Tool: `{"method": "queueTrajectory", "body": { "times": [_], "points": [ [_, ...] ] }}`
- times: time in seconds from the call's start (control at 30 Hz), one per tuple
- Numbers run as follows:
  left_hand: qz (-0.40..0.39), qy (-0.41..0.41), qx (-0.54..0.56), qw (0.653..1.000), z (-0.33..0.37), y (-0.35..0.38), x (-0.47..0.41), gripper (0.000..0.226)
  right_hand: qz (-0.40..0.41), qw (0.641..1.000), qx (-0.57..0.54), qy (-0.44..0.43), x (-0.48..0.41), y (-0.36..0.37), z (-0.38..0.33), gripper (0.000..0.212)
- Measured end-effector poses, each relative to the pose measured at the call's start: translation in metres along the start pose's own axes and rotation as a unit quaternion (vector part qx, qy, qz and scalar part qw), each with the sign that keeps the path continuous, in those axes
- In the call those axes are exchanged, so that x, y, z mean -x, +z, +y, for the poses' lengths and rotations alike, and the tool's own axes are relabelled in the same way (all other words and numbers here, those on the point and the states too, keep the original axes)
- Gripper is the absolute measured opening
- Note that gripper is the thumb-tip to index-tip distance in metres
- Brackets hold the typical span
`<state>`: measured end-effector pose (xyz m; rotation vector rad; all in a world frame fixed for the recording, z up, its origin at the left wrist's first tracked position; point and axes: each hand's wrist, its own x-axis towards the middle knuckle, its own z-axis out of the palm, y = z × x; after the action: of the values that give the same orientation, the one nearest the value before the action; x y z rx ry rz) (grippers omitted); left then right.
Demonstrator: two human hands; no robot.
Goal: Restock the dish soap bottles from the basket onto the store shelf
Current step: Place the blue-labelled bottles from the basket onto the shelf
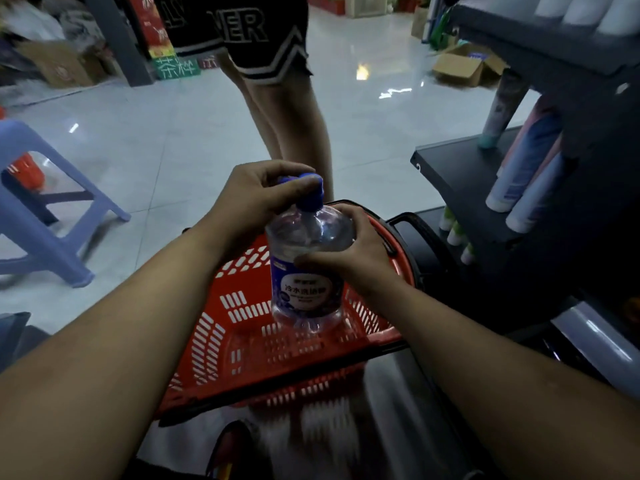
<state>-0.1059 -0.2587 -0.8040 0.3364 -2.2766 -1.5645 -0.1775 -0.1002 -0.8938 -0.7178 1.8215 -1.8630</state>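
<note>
Sitting closest is the red basket (242, 327), and no other bottle shows inside it. So I think the job is nearly done, with just this one dish soap bottle (306, 271) to put away. It stands upright over the basket, and I cannot tell if its bottom touches the basket floor. It is not on the shelf yet.

The right hand (349, 251) is wrapped around the round top part of the bottle, with its fingers curled and gripping it. The left hand (256, 195) is a bit higher, and its fingers curl over the blue cap (310, 197) and pinch it. Both hands are holding, so neither one is free.

Farther off to the right is the dark shelf (453, 168), with tubes standing on it and some bare room at its near end. Behind the basket stand another person's legs (287, 109). Far back, a cardboard box (464, 67) sits on the shiny floor.
</note>
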Motion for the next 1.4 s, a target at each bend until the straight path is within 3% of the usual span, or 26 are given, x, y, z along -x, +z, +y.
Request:
{"method": "queueTrajectory", "body": {
  "times": [0.07,0.17,0.3,0.37,0.47,0.67,0.8,0.93,1.07,1.2,1.4],
  "points": [
    [0.012,0.016,-0.017,1.0,0.003,0.003,-0.004,0.025,0.026,0.999,-0.027,0.006,-0.001,0.001,-0.007,0.078],
    [-0.006,-0.039,0.04,0.998,-0.001,0.009,-0.01,0.04,0.036,0.996,-0.074,0.022,-0.003,-0.002,-0.018,0.077],
    [-0.112,-0.119,0.178,0.97,-0.021,0.011,-0.014,0.076,0.039,0.985,-0.162,0.048,-0.009,-0.012,-0.026,0.079],
    [-0.192,-0.13,0.208,0.95,-0.029,0.012,-0.01,0.07,0.05,0.98,-0.184,0.05,-0.01,-0.02,-0.031,0.079],
    [-0.238,-0.152,0.165,0.945,-0.042,0.012,-0.008,0.059,0.064,0.977,-0.2,0.048,-0.008,-0.03,-0.04,0.07],
    [-0.231,-0.121,0.178,0.949,-0.028,0.05,-0.006,0.051,0.138,0.975,-0.17,0.045,0.014,-0.062,-0.058,0.062],
    [-0.227,-0.116,0.198,0.946,-0.003,0.091,0.009,0.044,0.143,0.984,-0.104,0.036,0.058,-0.095,-0.076,0.039],
    [-0.241,-0.134,0.228,0.934,0.028,0.133,0.036,0.035,0.12,0.989,-0.053,0.068,0.122,-0.133,-0.091,0.069],
    [-0.288,-0.125,0.244,0.918,0.066,0.164,0.072,0.043,0.159,0.984,-0.039,0.073,0.191,-0.155,-0.118,0.066],
    [-0.326,-0.142,0.261,0.898,0.093,0.181,0.111,0.072,0.194,0.98,-0.011,0.053,0.246,-0.16,-0.146,0.059],
    [-0.374,-0.128,0.242,0.886,0.136,0.202,0.16,0.074,0.246,0.968,-0.023,0.036,0.32,-0.165,-0.169,0.069]
  ]
}}
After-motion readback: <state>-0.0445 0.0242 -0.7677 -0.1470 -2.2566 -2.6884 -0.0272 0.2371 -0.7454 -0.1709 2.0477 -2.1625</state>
